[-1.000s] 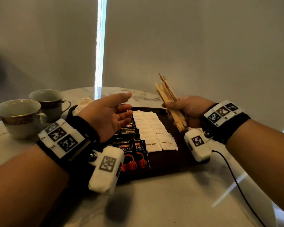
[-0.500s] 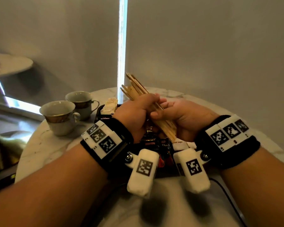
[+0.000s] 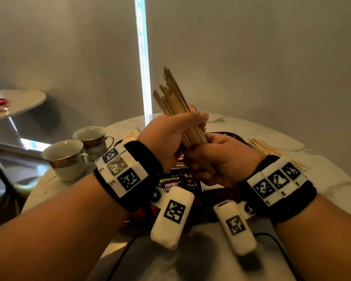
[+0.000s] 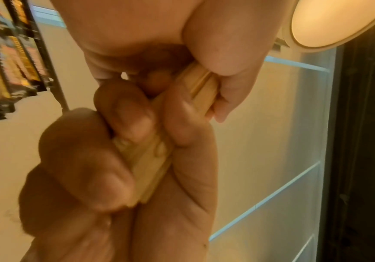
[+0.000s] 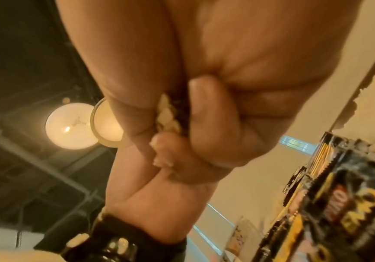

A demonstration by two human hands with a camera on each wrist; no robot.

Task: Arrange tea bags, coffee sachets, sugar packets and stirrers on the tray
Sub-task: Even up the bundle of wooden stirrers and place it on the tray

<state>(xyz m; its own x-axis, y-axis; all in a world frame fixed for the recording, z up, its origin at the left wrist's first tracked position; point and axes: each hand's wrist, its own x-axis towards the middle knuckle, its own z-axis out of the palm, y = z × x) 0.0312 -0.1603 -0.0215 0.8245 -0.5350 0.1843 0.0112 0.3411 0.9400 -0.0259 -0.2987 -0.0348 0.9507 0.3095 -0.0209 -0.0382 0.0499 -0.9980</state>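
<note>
Both hands grip one bundle of stirrers (image 3: 176,106) above the tray (image 3: 234,136), which lies in the middle of the table (image 3: 272,126). The left hand (image 3: 168,136) wraps the bundle's middle, fingers curled round it and thumb laid across the front; the right hand (image 3: 221,157) holds the lower end just beneath, fingers pressed together round the sticks (the left wrist view shows its fingertips (image 4: 137,122) lying on the wood). The bundle tilts, its upper ends fanning up and to the left. Under the hands, coffee sachets (image 3: 176,183) lie on the tray. More stirrers (image 3: 265,148) lie loose on the table just past the tray's right edge. Two cups (image 3: 67,157) stand near the table's left edge.
</note>
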